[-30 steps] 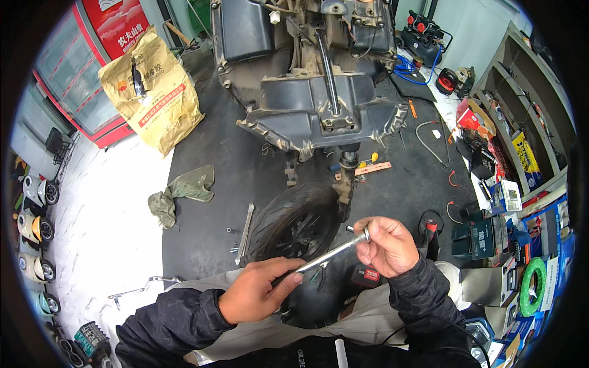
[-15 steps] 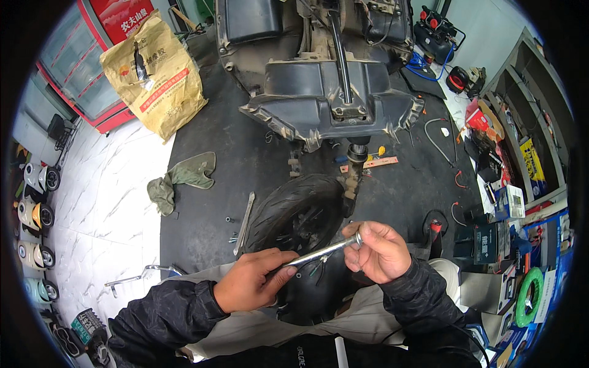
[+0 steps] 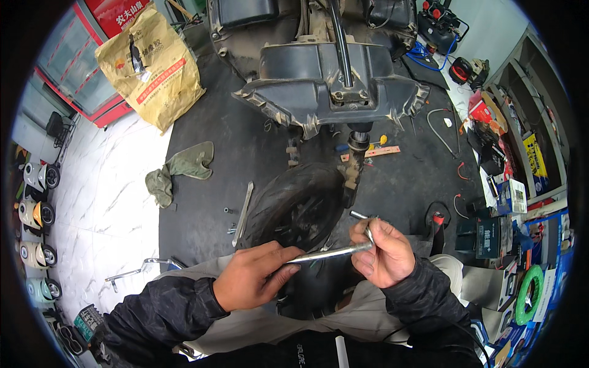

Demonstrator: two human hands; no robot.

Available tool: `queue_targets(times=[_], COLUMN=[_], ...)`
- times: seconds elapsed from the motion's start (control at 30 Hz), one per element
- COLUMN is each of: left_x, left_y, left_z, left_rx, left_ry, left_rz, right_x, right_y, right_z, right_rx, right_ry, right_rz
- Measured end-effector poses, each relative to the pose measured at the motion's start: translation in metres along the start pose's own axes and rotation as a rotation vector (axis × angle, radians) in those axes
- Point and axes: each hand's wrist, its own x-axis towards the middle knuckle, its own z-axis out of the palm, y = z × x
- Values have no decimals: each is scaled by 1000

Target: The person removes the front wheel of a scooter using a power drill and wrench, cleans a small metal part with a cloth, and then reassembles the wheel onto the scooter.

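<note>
Between the two hands, a metal rod (image 3: 328,253) is held, one end clamped by the closed fingers of the left hand (image 3: 253,277), the other pinched by those of the right hand (image 3: 388,256). The wheel (image 3: 265,203) appears unmounted beside the fork leg (image 3: 354,167); the rod is not yet fitted anywhere visible.

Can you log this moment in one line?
left hand: gripping metal bar | right hand: holding its other end | ahead: black tyre, green cloth

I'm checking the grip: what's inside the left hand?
The left hand holds a silver metal bar whose shaft reaches the right hand. The part inside the left hand is covered; its shape cannot be seen.
</note>
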Motion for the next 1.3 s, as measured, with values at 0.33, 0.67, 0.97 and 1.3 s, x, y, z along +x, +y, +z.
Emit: queue_targets(times=[0.33,0.67,0.97,1.3], left_x=[0,0,1,2], left_y=[1,0,-5,-8], left_z=[6,4,9,15], left_rx=[-44,-50,-94,-132], left_ry=[79,65,39,60], left_rz=[41,-4,-48,-73], right_x=[-3,3,3,5], right_y=[3,7,7,7], right_z=[-5,-2,0,0], right_rx=[-18,-109,-307,-421], right_ry=[-108,8,101,145], right_rz=[-53,-149,-272,-290])
